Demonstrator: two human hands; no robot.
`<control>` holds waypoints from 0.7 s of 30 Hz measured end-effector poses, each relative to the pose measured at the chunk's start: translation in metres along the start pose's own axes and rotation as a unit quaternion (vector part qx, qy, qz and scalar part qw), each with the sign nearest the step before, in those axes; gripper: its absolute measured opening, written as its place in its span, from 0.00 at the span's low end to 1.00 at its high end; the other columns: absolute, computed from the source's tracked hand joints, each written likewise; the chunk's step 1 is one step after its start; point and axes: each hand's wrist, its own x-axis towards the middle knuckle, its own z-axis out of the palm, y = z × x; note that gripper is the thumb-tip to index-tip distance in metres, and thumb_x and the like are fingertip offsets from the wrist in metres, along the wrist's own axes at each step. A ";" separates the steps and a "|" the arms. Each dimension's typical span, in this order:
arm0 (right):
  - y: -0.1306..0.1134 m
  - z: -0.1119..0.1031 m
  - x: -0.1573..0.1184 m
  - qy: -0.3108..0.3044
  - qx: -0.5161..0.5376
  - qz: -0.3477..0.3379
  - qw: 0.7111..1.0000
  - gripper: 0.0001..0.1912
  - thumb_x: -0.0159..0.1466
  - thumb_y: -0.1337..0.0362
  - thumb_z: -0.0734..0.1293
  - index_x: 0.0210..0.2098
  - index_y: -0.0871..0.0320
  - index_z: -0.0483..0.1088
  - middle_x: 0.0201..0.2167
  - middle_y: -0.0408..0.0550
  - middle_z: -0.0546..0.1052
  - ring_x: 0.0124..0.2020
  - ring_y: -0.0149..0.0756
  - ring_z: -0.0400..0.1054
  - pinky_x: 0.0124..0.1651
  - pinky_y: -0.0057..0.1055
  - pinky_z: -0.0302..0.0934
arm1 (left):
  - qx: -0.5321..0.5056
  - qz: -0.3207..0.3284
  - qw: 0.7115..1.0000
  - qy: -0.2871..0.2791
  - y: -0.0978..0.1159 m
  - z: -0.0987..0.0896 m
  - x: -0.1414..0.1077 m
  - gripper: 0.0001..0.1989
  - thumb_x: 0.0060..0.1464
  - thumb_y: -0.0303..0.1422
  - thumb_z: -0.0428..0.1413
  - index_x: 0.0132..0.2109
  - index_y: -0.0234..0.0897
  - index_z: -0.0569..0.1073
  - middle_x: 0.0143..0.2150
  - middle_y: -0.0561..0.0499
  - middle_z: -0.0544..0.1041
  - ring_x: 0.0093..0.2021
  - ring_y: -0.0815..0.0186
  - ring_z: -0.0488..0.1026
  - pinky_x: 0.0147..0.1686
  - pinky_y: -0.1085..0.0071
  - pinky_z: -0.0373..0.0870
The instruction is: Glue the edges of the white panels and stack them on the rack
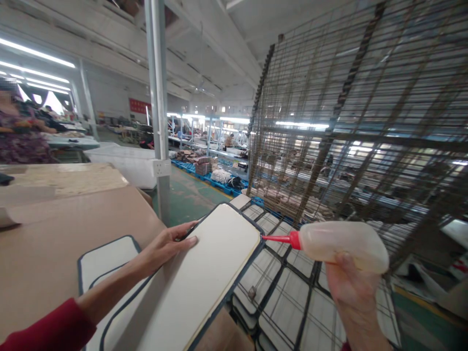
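My left hand [171,246] grips the left edge of a white panel [204,258] with a dark border, thumb on its face. The panel is held tilted in front of me. My right hand [353,282] is wrapped round a translucent squeeze bottle [343,243], held on its side. The bottle's red nozzle [280,239] points left, and its tip is at the panel's upper right corner. A yellowish line runs along the panel's right edge. More dark-edged white panels [106,258] lie beneath on the left.
A brown table [91,209] spans the left. Wire racks [351,122] rise at the right, with white panels [288,292] on the lower rack. Behind stand a metal post [161,122] and white bin [124,158]. A person [22,131] is at the far left.
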 end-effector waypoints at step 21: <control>0.017 0.003 -0.036 0.039 -0.072 0.036 0.996 0.16 0.47 0.62 0.76 0.33 0.59 0.72 0.31 0.47 0.77 0.37 0.38 0.72 0.37 0.29 0.69 | -0.064 0.022 0.998 0.017 -0.014 0.007 0.013 0.30 0.50 0.40 0.61 0.59 0.38 0.65 0.39 0.47 0.80 0.30 0.66 0.76 0.26 0.77 0.72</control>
